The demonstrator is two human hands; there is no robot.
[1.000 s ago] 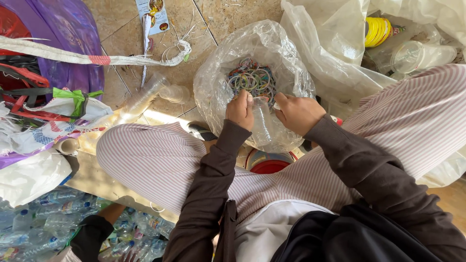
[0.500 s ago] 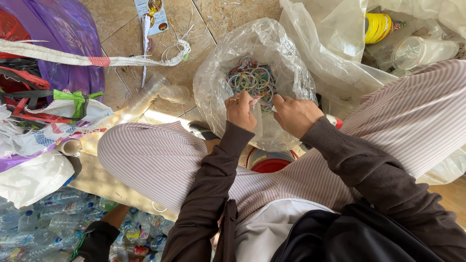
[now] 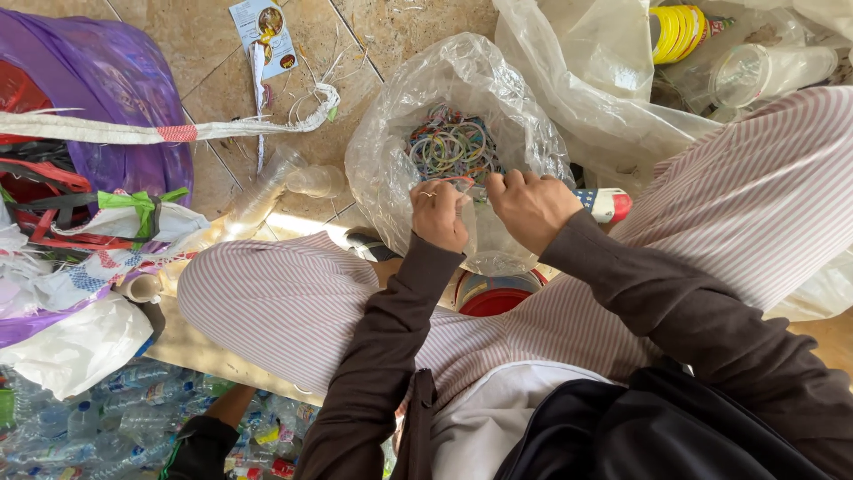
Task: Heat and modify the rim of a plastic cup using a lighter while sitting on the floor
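A clear plastic bag (image 3: 391, 116) stands open on the tiled floor in front of my knees, holding several colourful plastic rings (image 3: 453, 142). My left hand (image 3: 438, 213), with a ring on one finger, and my right hand (image 3: 531, 206) meet at the bag's near rim. Both have their fingers closed, pinching a small item between them just over the bag's mouth; I cannot tell what it is. A red, white and blue labelled object (image 3: 606, 204) pokes out beside my right wrist. My striped trouser legs (image 3: 284, 302) frame the bag.
A red round container (image 3: 493, 298) sits between my legs. A purple bag (image 3: 107, 98), straps and white sacks lie at left, a crushed clear bottle (image 3: 267, 191) beside them. Clear bags with a yellow roll (image 3: 680, 31) are at top right. Another person's arm (image 3: 218, 418) reaches among bottles at bottom left.
My hands have drawn closer together at the bag's near rim. The other person's arm at the bottom left has shifted slightly.
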